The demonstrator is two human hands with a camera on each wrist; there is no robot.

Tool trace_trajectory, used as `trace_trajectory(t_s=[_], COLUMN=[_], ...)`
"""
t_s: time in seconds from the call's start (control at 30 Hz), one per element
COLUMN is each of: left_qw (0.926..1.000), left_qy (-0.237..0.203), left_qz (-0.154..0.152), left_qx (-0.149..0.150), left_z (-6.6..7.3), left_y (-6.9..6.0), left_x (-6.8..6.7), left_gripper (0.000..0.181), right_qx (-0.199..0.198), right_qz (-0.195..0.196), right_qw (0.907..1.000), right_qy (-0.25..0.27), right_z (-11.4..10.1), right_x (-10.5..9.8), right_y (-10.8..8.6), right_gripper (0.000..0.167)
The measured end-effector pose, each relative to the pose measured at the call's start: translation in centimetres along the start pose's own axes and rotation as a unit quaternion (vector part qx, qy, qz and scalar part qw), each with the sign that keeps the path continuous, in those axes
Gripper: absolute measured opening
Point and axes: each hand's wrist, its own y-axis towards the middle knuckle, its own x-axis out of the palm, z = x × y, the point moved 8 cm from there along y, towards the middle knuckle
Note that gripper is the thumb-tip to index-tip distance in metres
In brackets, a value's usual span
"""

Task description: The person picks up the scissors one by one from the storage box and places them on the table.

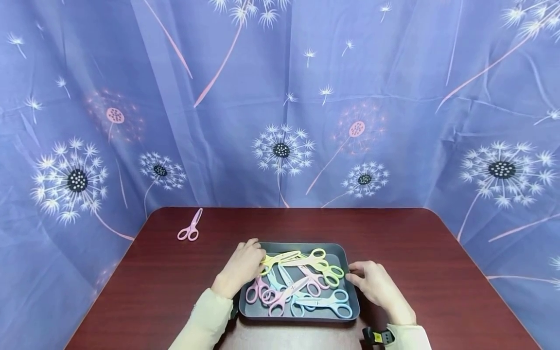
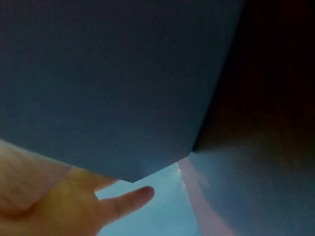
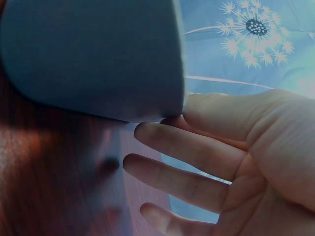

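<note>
Reaching the left hand (image 1: 242, 265) over the rim of a dark-grey rectangular tray (image 1: 302, 319) to yellow scissors (image 1: 282, 256) lying inside among other pastel scissors (image 1: 290, 291), impossible to tell if gripped, while pinching the tray wall in the right hand's grip (image 1: 378, 284). Seemingly mid-pickup, next calling for gentle freeing from neighbours. Set on a reddish-brown wooden surface (image 1: 415, 243) bearing pink scissors (image 1: 193, 228) at far left, backed by a blue dandelion-print fabric curtain (image 1: 218, 146).

dark-red table (image 1: 393, 233): tray (image 1: 302, 319), pink scissors (image 1: 193, 228)
</note>
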Motion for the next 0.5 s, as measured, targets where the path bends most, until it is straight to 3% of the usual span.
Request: trace_trajectory(t_s=[0.5], left_qw=[0.9989], left_qy=[0.015], left_qz=[0.034], left_qx=[0.030], left_z=[-0.2], left_y=[0.5], left_x=[-1.6], left_gripper=[0.009], right_qx=[-0.004], right_qz=[0.012], right_qw=[0.9999], right_qy=[0.001], right_z=[0.0], right_x=[-0.2], right_y=[0.3], right_gripper=[0.016])
